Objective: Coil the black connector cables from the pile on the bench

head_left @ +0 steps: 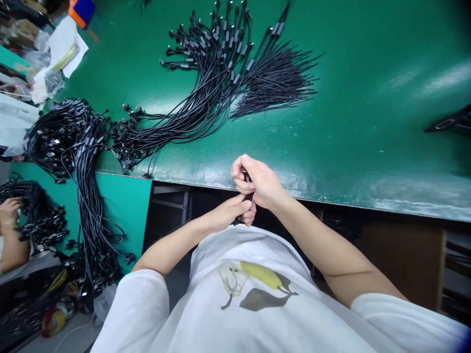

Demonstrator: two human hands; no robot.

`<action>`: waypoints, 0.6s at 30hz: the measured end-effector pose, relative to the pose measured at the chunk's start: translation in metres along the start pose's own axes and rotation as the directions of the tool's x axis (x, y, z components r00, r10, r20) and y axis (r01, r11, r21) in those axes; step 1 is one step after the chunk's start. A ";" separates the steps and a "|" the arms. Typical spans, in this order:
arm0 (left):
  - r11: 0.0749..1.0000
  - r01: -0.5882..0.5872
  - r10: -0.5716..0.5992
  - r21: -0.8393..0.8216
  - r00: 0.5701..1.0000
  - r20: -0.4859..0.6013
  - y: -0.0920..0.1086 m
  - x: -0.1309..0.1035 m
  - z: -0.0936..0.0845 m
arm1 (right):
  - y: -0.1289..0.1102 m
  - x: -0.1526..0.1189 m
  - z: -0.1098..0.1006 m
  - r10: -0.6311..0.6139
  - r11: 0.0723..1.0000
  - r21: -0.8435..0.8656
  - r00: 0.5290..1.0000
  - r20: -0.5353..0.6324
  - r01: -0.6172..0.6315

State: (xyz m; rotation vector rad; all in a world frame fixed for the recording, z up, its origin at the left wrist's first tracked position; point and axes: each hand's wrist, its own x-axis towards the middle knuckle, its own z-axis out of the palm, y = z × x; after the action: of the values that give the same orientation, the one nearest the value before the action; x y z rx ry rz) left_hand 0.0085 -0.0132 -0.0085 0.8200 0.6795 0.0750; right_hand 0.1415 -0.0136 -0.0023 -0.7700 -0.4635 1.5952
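Close to my body, at the table's front edge, both hands are closed on a folded black cable. My left hand grips its lower part, thumb on top. Just above, my right hand has its fingers curled round the upper end, where a small bit of metal shows. Most of the cable is hidden by my fingers. Beyond my hands lies a spread bundle of black cables with plugs at both ends. Touching its right side is a heap of thin, straight black strips that look like ties.
The green table has a coiled cable pile at left, with more cables hanging over its edge. Papers and plastic bags lie at the far left. Another person's hand touches cables at lower left. A dark object lies at right.
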 end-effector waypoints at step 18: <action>0.969 -0.015 0.004 -0.245 0.999 -0.044 0.006 0.010 -0.010 | -0.035 0.006 -0.042 -0.069 0.836 -0.534 0.989 0.128 0.128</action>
State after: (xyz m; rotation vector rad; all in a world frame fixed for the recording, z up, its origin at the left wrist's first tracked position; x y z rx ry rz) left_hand 0.0121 0.0007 -0.0145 0.5850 0.6919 0.1827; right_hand 0.1961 -0.0074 -0.0088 -1.0687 -1.0466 1.4185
